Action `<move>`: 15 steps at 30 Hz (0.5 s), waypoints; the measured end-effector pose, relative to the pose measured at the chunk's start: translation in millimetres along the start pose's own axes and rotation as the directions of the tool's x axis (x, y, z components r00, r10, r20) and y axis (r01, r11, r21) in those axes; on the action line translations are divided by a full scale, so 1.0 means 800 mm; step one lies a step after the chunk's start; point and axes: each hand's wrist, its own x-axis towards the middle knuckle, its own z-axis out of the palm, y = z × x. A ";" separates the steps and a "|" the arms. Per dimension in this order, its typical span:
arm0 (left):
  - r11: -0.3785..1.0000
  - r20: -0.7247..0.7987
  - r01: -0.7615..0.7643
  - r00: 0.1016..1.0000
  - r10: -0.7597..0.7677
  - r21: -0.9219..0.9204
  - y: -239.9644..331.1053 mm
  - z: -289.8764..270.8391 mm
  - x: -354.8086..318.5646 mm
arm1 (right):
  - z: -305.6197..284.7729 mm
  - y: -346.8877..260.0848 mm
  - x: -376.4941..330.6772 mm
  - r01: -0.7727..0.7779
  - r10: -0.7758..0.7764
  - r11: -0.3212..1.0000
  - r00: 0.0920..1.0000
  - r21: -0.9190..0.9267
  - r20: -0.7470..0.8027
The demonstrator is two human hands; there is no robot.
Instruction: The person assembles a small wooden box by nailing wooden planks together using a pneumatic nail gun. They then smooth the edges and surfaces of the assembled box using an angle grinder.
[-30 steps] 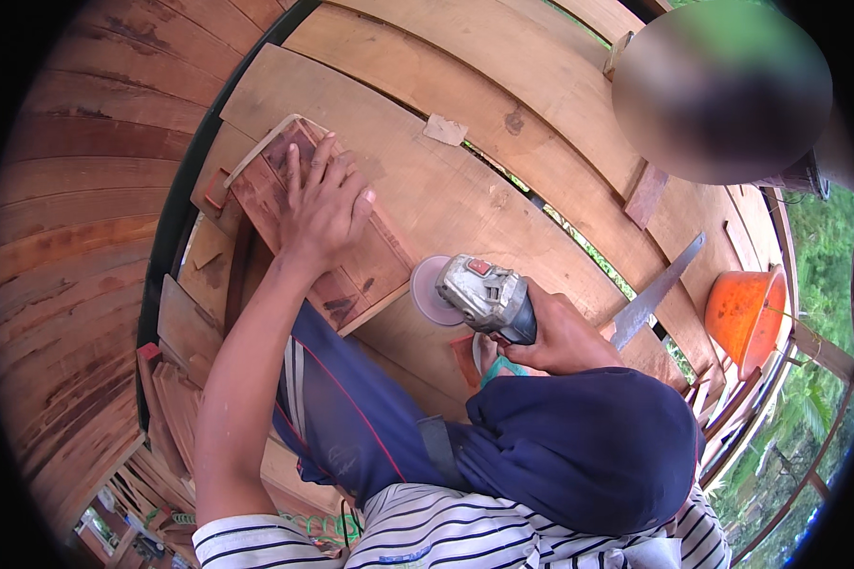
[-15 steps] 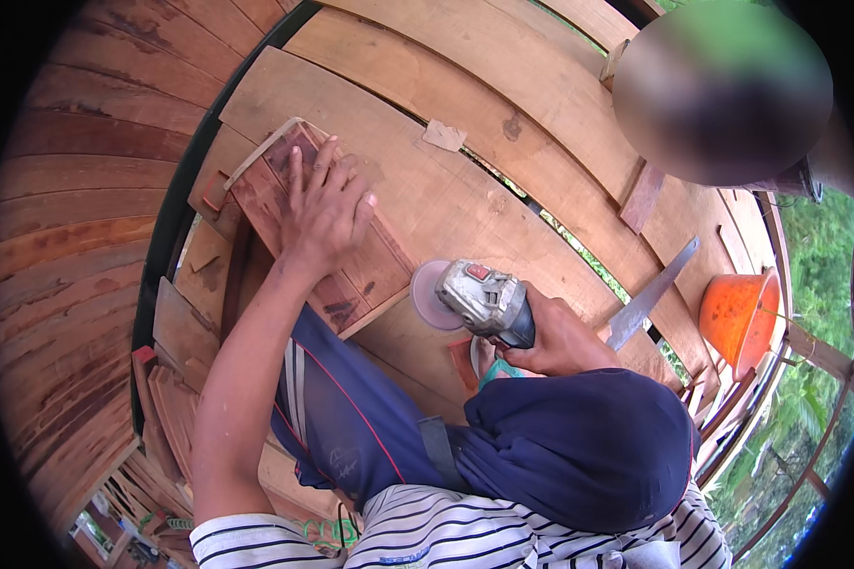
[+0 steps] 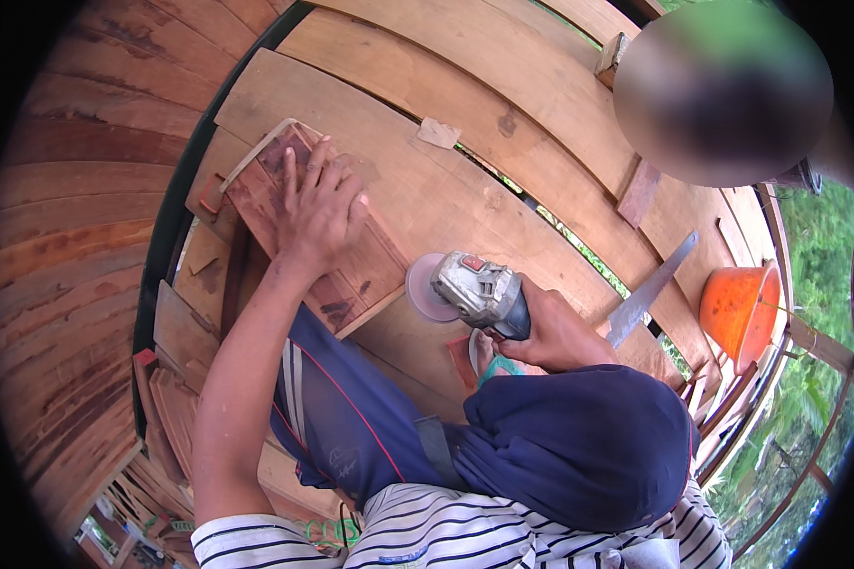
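My left hand (image 3: pixel 321 213) lies on a reddish-brown wooden box (image 3: pixel 375 270), its fingers spread across the top boards. My right hand (image 3: pixel 565 327) is wrapped round the body of an angle grinder (image 3: pixel 479 287), grey in front and dark blue behind, with a red button on top. Its round pale pink disc (image 3: pixel 429 287) is at the right edge of the box; whether disc and wood touch I cannot tell. Part of my right fingers is hidden behind the grinder. My bent legs, in dark blue trousers, are close to the box and the grinder.
Wide planks (image 3: pixel 417 81) with gaps between them form the floor. A handsaw (image 3: pixel 645 294) lies right of my right hand, and an orange bucket (image 3: pixel 735 313) stands farther right. Board offcuts (image 3: pixel 171 408) lean at the left by a plank wall (image 3: pixel 76 256). A wood scrap (image 3: pixel 639 192) lies ahead.
The grinder and my right hand have shifted slightly left and up along the box's edge. My left hand keeps its place on the box. The whole view has moved a little.
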 end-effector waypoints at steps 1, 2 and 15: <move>1.000 -0.003 0.000 1.000 0.000 -0.007 0.001 0.000 0.001 | 0.000 0.003 0.001 -0.005 0.005 1.000 1.000 -0.006 -0.005; 1.000 0.008 0.004 1.000 -0.004 -0.001 0.000 -0.001 0.001 | 0.000 0.006 0.003 -0.009 0.009 1.000 1.000 -0.012 -0.010; 1.000 0.038 0.007 0.999 -0.008 0.017 0.003 -0.008 0.003 | 0.015 0.036 0.004 -0.069 0.073 0.995 0.996 0.077 -0.044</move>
